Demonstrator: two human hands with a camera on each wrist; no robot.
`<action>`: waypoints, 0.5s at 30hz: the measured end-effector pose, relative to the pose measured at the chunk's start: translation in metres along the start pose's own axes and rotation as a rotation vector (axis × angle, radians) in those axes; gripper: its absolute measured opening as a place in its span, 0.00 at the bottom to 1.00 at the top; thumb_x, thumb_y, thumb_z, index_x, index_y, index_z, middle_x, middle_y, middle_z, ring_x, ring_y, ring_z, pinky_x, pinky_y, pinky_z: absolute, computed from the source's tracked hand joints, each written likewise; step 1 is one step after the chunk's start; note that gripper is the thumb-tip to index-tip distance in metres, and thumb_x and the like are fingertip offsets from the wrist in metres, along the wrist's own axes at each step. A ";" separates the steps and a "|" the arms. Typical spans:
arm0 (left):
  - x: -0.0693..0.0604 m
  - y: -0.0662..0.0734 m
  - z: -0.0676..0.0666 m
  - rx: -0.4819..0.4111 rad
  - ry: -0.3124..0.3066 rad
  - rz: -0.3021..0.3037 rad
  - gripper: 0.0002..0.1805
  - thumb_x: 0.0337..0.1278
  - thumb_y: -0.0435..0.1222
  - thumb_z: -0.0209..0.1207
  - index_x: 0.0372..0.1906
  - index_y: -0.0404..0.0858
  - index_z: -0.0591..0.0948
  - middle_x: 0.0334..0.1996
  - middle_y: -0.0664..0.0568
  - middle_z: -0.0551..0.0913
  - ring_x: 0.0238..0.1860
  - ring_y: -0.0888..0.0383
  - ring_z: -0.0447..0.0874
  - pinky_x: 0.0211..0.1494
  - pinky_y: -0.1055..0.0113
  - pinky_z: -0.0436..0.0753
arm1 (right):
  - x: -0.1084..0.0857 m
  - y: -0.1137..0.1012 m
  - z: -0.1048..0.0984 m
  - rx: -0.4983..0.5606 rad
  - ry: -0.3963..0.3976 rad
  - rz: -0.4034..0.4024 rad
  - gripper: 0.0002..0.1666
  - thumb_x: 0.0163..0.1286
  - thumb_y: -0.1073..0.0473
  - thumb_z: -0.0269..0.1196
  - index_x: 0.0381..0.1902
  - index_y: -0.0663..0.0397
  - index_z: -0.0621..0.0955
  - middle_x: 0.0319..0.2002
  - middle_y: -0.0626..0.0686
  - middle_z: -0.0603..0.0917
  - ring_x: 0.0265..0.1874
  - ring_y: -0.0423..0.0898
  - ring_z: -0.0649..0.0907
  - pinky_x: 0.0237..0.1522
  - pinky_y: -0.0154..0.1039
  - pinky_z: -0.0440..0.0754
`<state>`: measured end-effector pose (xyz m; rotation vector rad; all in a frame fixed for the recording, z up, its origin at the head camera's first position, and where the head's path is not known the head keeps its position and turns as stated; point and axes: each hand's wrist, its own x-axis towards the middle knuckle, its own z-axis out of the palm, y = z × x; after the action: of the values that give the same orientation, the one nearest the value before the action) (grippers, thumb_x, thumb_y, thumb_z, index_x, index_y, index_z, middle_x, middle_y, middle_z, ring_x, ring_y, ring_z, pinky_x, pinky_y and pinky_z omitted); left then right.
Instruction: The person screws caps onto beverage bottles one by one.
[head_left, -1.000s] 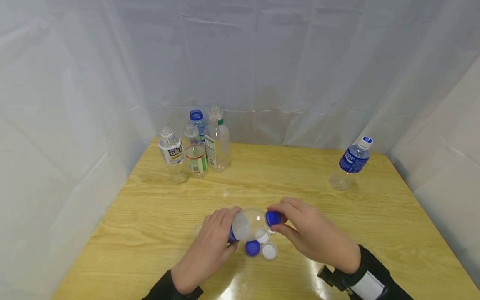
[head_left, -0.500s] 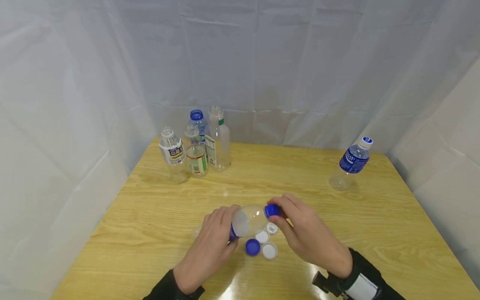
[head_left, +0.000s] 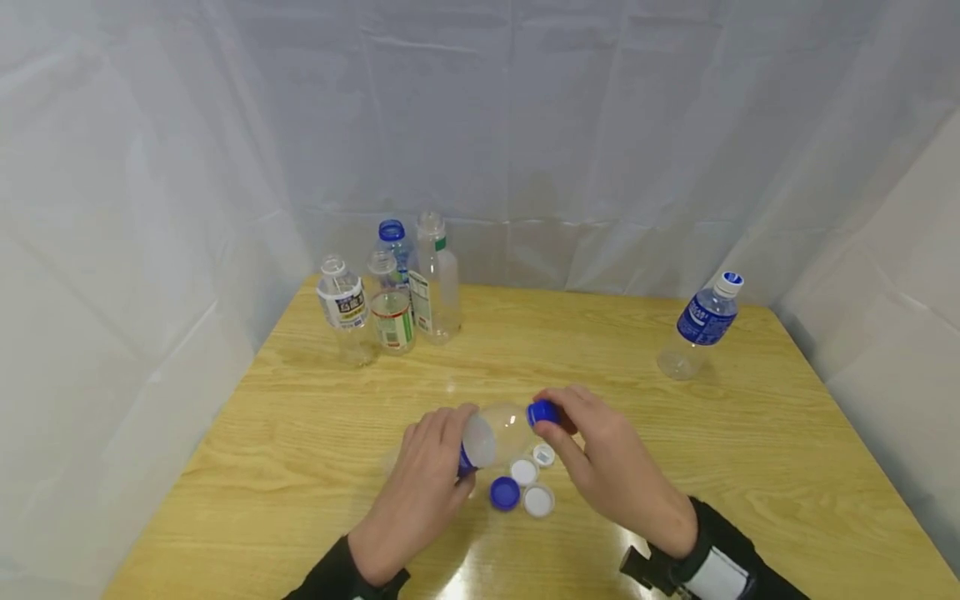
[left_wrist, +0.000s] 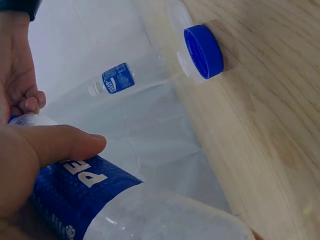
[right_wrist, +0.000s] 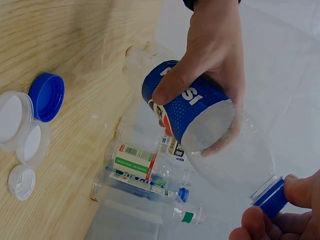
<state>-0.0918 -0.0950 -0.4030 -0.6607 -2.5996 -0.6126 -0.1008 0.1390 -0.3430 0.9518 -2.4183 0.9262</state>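
My left hand [head_left: 420, 483] grips a clear plastic bottle [head_left: 506, 429] round its blue Pepsi label [right_wrist: 185, 100], with the thumb across the label. The bottle is held tilted above the table, its neck pointing right. At that neck, my right hand [head_left: 611, 462] pinches a blue cap [head_left: 542, 412] between thumb and fingers; the cap sits against the bottle's mouth. Below them on the table lie a second blue cap [head_left: 505, 493] and several white caps, among them a larger white cap [head_left: 538, 500] and a small one [head_left: 543, 455].
Several uncapped bottles stand at the back left: one with a white label [head_left: 347, 308], one with a green and red label [head_left: 393, 321], a blue-necked one [head_left: 392, 232] and a tall clear one [head_left: 442, 287]. A white-capped, blue-labelled bottle [head_left: 705, 317] stands at the right.
The bottle's neck and the blue cap have risen slightly and shifted a little left. My right hand has turned with the cap, while the left hand keeps its grip almost in place.
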 end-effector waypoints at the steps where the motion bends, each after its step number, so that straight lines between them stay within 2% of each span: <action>1: 0.001 0.000 0.000 0.000 0.011 0.000 0.46 0.37 0.31 0.77 0.67 0.37 0.68 0.52 0.44 0.79 0.53 0.48 0.79 0.52 0.55 0.79 | 0.001 0.001 -0.001 0.010 0.003 -0.005 0.13 0.72 0.63 0.63 0.53 0.56 0.79 0.40 0.44 0.79 0.36 0.34 0.78 0.36 0.29 0.80; 6: 0.006 0.002 -0.001 -0.003 0.043 0.008 0.49 0.36 0.36 0.79 0.68 0.38 0.68 0.55 0.43 0.80 0.55 0.47 0.79 0.55 0.53 0.79 | 0.006 0.003 -0.009 0.035 0.008 -0.016 0.14 0.72 0.63 0.63 0.54 0.55 0.79 0.41 0.44 0.81 0.37 0.36 0.79 0.39 0.31 0.81; 9: 0.007 0.002 -0.001 -0.025 0.044 0.017 0.53 0.35 0.42 0.81 0.70 0.38 0.67 0.57 0.45 0.80 0.57 0.48 0.79 0.58 0.52 0.77 | 0.009 0.003 -0.015 0.035 0.011 -0.002 0.15 0.72 0.64 0.63 0.55 0.55 0.79 0.42 0.45 0.82 0.38 0.36 0.79 0.40 0.32 0.81; 15: 0.006 0.000 -0.003 -0.025 0.047 0.014 0.56 0.36 0.54 0.79 0.72 0.39 0.64 0.61 0.47 0.76 0.62 0.48 0.74 0.63 0.50 0.75 | 0.014 0.008 -0.037 -0.018 0.092 0.013 0.17 0.68 0.67 0.65 0.55 0.58 0.80 0.43 0.47 0.84 0.40 0.38 0.79 0.43 0.28 0.79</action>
<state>-0.0959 -0.0946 -0.3983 -0.6643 -2.5453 -0.6495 -0.1121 0.1626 -0.3129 0.8690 -2.3547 0.9308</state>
